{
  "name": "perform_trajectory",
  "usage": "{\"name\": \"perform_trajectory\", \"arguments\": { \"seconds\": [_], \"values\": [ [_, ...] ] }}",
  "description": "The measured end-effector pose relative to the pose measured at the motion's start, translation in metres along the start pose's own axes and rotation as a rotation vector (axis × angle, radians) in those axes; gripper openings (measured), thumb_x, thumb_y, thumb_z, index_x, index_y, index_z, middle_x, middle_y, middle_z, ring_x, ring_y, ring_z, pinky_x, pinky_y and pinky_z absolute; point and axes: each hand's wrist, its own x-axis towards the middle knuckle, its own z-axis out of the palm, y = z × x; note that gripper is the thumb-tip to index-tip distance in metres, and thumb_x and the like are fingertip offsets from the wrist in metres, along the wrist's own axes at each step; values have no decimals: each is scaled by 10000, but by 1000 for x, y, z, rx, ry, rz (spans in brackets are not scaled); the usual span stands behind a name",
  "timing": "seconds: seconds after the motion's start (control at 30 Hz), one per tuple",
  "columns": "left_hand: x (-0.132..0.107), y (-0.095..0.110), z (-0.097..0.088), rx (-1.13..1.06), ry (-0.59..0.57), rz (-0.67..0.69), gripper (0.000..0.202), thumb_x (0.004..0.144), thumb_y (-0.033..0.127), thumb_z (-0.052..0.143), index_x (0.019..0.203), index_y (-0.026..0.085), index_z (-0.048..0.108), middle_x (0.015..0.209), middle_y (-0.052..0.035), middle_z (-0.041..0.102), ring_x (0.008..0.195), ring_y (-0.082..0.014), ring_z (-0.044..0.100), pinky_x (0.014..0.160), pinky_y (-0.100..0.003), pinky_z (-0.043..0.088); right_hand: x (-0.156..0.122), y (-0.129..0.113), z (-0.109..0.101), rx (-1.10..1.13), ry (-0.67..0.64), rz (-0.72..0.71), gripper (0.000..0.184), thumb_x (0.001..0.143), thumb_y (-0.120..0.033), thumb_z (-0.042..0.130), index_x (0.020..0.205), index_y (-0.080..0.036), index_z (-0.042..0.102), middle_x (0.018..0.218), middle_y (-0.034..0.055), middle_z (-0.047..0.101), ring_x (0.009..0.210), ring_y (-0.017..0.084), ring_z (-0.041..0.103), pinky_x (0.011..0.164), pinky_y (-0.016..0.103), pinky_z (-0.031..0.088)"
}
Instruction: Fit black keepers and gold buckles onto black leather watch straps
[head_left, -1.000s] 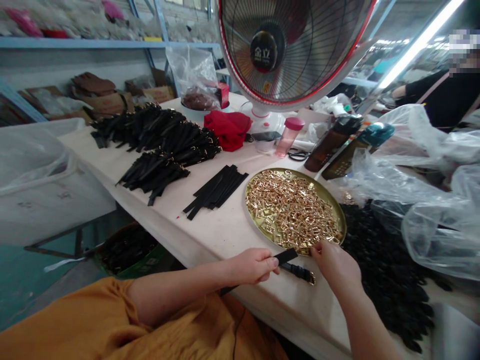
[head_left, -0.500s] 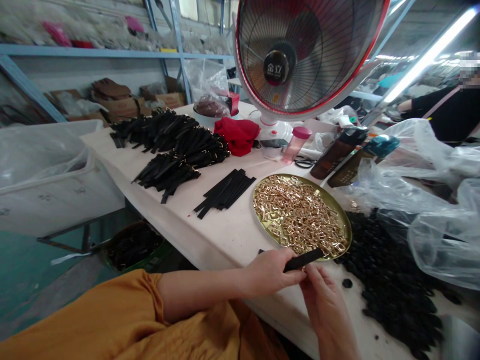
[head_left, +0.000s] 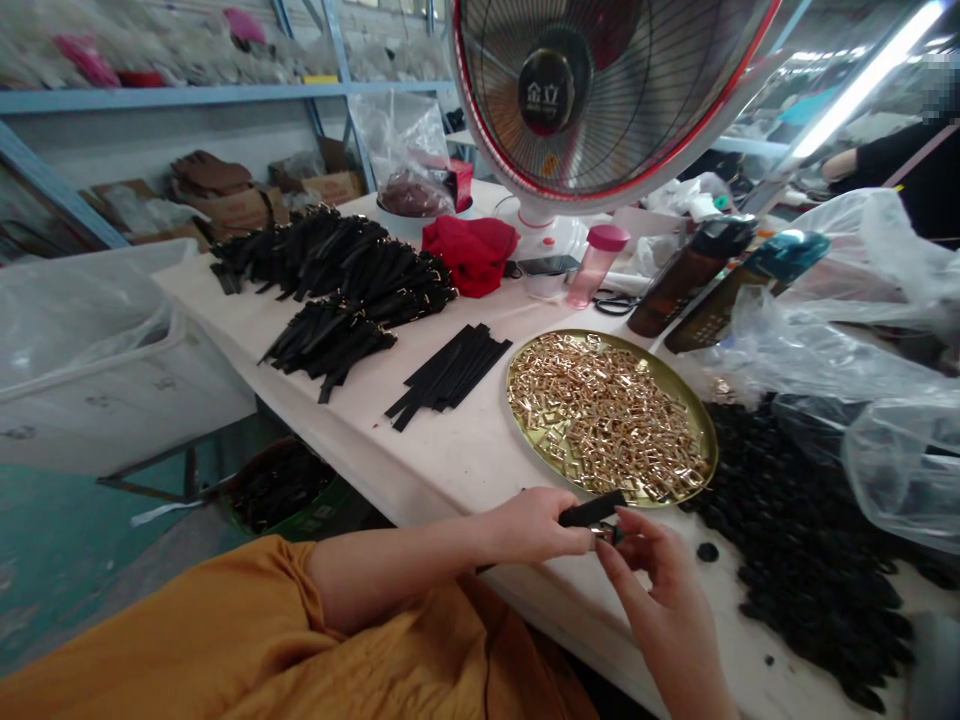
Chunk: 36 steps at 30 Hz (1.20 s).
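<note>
My left hand (head_left: 534,527) is closed around a short black strap (head_left: 595,508), whose free end points right over the near rim of a round tray. At the strap, a small shiny metal buckle (head_left: 602,533) sits between my two hands. My right hand (head_left: 660,575) pinches at this buckle with thumb and fingertips; how the strap passes through it is too small to tell. Many gold-coloured buckles (head_left: 615,420) fill the brass-coloured tray (head_left: 531,449) just beyond my hands. Loose black straps (head_left: 450,370) lie in a flat stack left of the tray.
Heaps of black straps with buckles (head_left: 330,250) lie at the far left of the table (head_left: 450,460). Small black pieces (head_left: 810,560) are piled at right, beside plastic bags (head_left: 900,470). Behind stand a large fan heater (head_left: 551,90), a pink bottle (head_left: 598,265), dark bottles (head_left: 690,275) and scissors (head_left: 616,302).
My right hand's fingers have spread and shifted slightly at the strap's end, and the buckle now shows between the hands. The left hand keeps its hold. The view has tilted a little.
</note>
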Motion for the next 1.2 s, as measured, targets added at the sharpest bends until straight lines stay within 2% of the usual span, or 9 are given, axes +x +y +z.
{"name": "perform_trajectory", "arguments": {
  "seconds": [0.1, 0.17, 0.33, 0.43, 0.5, 0.63, 0.83, 1.07, 1.2],
  "values": [
    [1, 0, -1, -47, -114, -68, 172, 691, 306, 513, 704, 135, 534, 564, 42, 397, 538, -80, 378, 489, -185, 285, 1, 8, -1, 78, -127, 40, 408, 675, -369, 667, 1040, -218, 564, 844, 38, 620, 734, 180, 568, 666, 321, 451],
    [1, 0, -2, -80, -155, -91, 182, 703, 321, 514, 702, 139, 523, 550, 47, 385, 511, -74, 365, 474, -187, 280, 0, 10, -1, 160, -138, 78, 411, 679, -357, 671, 1053, -225, 561, 824, 25, 624, 739, 170, 570, 678, 309, 454],
    [-3, 1, -4, -145, -150, -37, 356, 851, 434, 318, 926, 141, 506, 545, 54, 401, 468, -71, 365, 458, -183, 296, 0, 11, 3, 425, 91, 248, 319, 647, -336, 710, 936, -228, 630, 729, -16, 603, 632, 117, 536, 607, 253, 468],
    [-10, 2, -5, 6, -162, -15, 305, 857, 355, 333, 939, 141, 535, 573, 43, 439, 513, -74, 411, 500, -176, 320, 0, 14, 7, 688, 210, 379, 264, 613, -318, 739, 850, -243, 650, 731, -31, 613, 603, 94, 549, 572, 221, 487],
    [-13, 3, -6, 112, -168, 9, 282, 846, 327, 363, 935, 152, 565, 621, 27, 494, 569, -86, 455, 536, -178, 336, -1, 16, 10, 752, 192, 432, 260, 610, -312, 744, 847, -253, 655, 751, -37, 624, 587, 80, 555, 569, 205, 497],
    [-14, 2, -4, 293, -144, 131, 277, 841, 337, 386, 948, 191, 596, 776, 2, 599, 679, -115, 506, 595, -183, 348, -8, 18, 14, 769, 129, 489, 243, 631, -313, 736, 856, -262, 660, 753, -49, 634, 561, 62, 558, 551, 172, 499],
    [-14, 1, -8, 433, -196, 235, 249, 848, 338, 391, 806, 188, 587, 702, 4, 580, 629, -112, 500, 555, -181, 328, -15, 19, 12, 895, 114, 578, 270, 620, -283, 750, 873, -228, 674, 722, -49, 607, 518, 32, 517, 517, 126, 480],
    [-17, 4, -8, 482, -162, 219, 278, 855, 362, 365, 822, 186, 578, 740, -15, 599, 662, -132, 516, 585, -206, 346, -21, 13, 18, 810, 111, 468, 263, 650, -319, 723, 899, -262, 664, 647, -59, 573, 515, 48, 492, 519, 156, 459],
    [-16, 4, 5, 317, -137, 170, 211, 817, 289, 413, 908, 174, 565, 855, -27, 610, 754, -139, 534, 649, -216, 381, -28, 12, 28, 670, 77, 433, 272, 683, -363, 684, 919, -232, 650, 802, -11, 629, 664, 102, 552, 613, 215, 466]
  ]
}}
